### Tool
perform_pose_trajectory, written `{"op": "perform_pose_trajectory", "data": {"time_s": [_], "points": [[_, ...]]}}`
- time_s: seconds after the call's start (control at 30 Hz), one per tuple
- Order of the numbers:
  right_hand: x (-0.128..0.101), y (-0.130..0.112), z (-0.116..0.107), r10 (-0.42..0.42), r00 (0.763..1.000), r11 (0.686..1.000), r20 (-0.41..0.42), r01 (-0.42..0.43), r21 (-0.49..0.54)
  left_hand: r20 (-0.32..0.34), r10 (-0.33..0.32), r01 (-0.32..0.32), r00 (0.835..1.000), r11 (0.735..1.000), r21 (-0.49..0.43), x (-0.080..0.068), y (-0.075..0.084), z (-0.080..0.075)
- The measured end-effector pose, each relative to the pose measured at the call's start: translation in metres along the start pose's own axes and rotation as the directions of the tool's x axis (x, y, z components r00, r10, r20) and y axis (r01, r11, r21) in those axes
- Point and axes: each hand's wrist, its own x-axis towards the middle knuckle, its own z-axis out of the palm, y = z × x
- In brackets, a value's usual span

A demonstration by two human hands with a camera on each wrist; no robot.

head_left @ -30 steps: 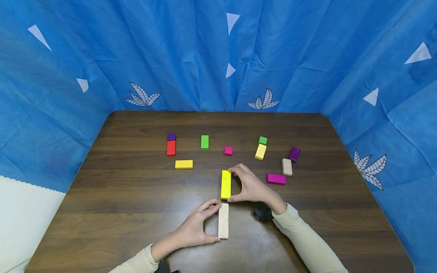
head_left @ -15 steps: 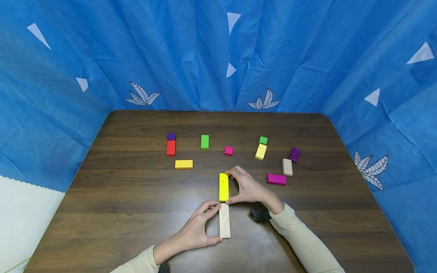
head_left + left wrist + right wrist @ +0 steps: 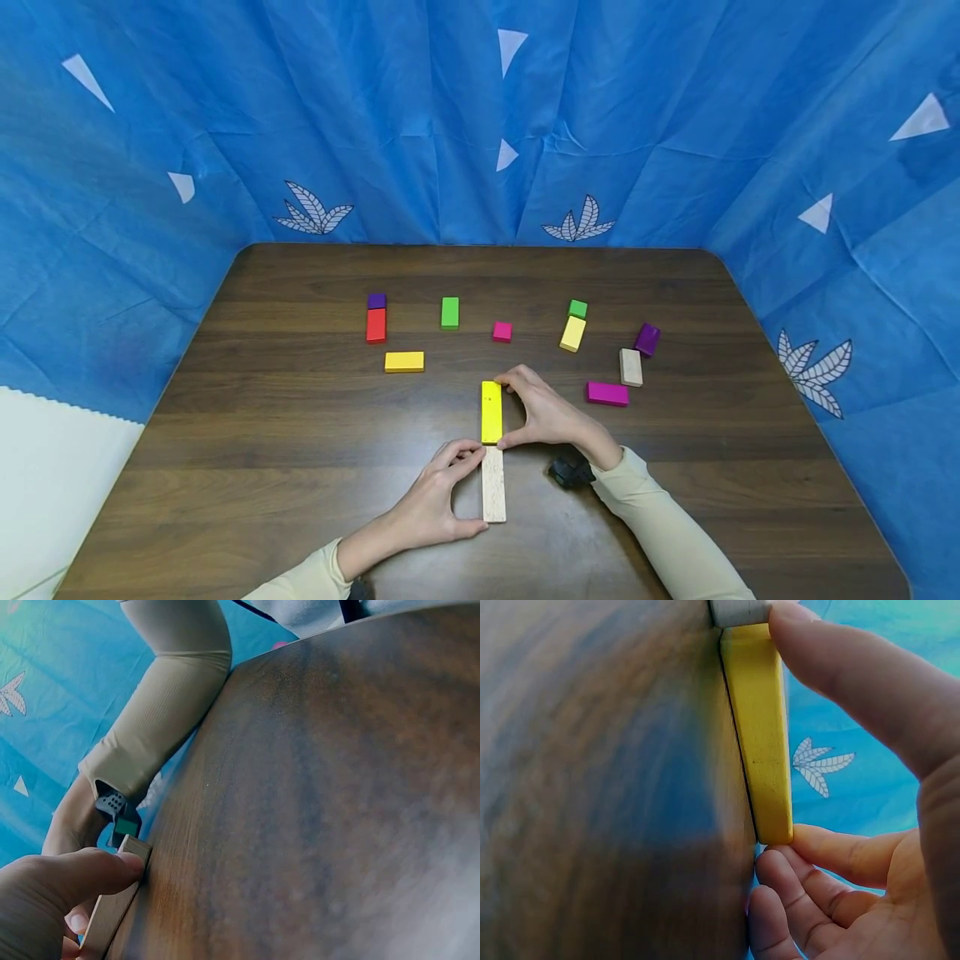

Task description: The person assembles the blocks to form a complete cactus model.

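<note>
Right hand (image 3: pixel 870 825) pinches yellow block (image 3: pixel 761 727) end to end — flat on wooden table (image 3: pixel 600 787).

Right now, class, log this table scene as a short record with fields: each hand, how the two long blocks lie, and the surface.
left hand: pinches the long pale wooden block by its ends
right hand: pinches the long yellow block by its ends
layout: blocks lie end to end, yellow farther away
surface: dark wooden table
beyond: small coloured blocks scattered
</note>
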Motion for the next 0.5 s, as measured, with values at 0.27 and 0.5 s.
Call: {"op": "perform_pose_trajectory", "data": {"time_s": [0.27,0.5], "points": [[0.0001,0.0011,-0.0004,-0.006,1.0,1.0,0.001,0.006,-0.007,-0.011,0.012,-0.012,1.0,1.0,0.008,0.0011,-0.001,-0.0008],[-0.0003,-0.0006,-0.0016,0.015,1.0,1.0,0.019,-0.015,0.001,-0.003,0.008,-0.008,1.0,1.0,0.014,0.0007,-0.0009,-0.0003]]}}
